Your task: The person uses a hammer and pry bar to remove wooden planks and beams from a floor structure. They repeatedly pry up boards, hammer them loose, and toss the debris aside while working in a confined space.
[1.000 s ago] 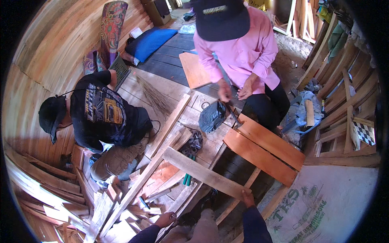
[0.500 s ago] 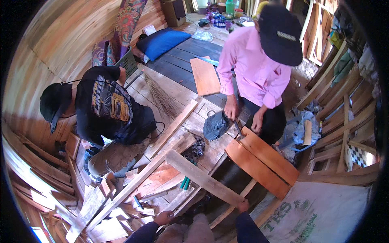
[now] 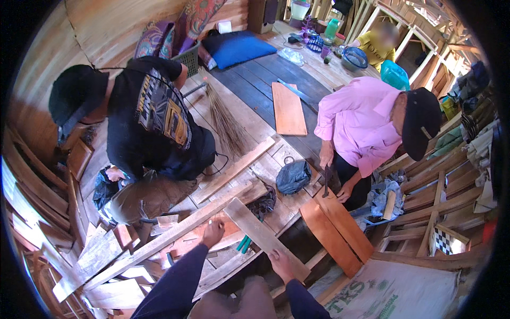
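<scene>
A narrow wooden plank (image 3: 260, 228) slants in front of me, its far end by a long wooden beam (image 3: 170, 234). My right hand (image 3: 281, 265) grips the plank near its close end, fingers at its edge. My left hand (image 3: 213, 233) is closed, raised over the beam and wood scraps, left of the plank; something small may be between its fingers, too small to name. Green-handled tool grips (image 3: 244, 244) lie under the plank's left side. Across from me, a person in a pink shirt (image 3: 366, 122) holds a hammer (image 3: 326, 183) over two joined orange-brown boards (image 3: 337, 228).
A person in a black shirt (image 3: 154, 122) crouches at the left. A black plastic bag (image 3: 294, 177), a stick broom (image 3: 223, 117) and a loose board (image 3: 288, 109) lie on the floor. An open gap drops below the plank. Offcuts (image 3: 117, 295) pile at lower left. Another person (image 3: 377, 48) sits far back.
My left hand has risen forward from near my knee to beside the plank. My right hand has shifted along the plank. The pink-shirted person leans rightward, hammer raised; my view has shifted.
</scene>
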A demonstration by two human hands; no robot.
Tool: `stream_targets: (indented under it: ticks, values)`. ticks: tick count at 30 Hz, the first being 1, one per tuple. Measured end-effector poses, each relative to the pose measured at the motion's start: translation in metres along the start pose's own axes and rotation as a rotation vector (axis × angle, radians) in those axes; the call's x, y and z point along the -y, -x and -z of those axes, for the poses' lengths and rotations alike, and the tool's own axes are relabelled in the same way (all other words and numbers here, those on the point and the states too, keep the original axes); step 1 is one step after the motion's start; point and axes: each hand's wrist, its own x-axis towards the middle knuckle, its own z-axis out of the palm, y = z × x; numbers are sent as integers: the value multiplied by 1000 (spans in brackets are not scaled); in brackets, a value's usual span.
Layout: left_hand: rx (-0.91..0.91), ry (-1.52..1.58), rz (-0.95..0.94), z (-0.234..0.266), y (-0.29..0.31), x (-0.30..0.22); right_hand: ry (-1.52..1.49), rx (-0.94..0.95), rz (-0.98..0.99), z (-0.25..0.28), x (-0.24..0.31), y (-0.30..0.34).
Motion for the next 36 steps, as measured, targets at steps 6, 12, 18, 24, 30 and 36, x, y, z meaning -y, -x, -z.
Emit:
stream_targets:
  ticks: [6,12,18,24,30,36]
  values:
    - [-154,-40,-247,-32,-155,-19,-511,50,10,0,46,-154]
    - [21,-373,-400,-64,-310,-47,-209,-189,268,29,79,-368]
    - [-18,-550,-572,-95,-374,-18,50,-539,416,62,45,-599]
    - [18,-553,-522,-98,-381,-14,366,-786,134,121,37,-758]
    - [112,-611,-541,-93,-387,-22,594,-717,-262,188,-7,-842]
    - [180,-629,-510,-84,-389,-29,822,-438,-361,218,-23,-877]
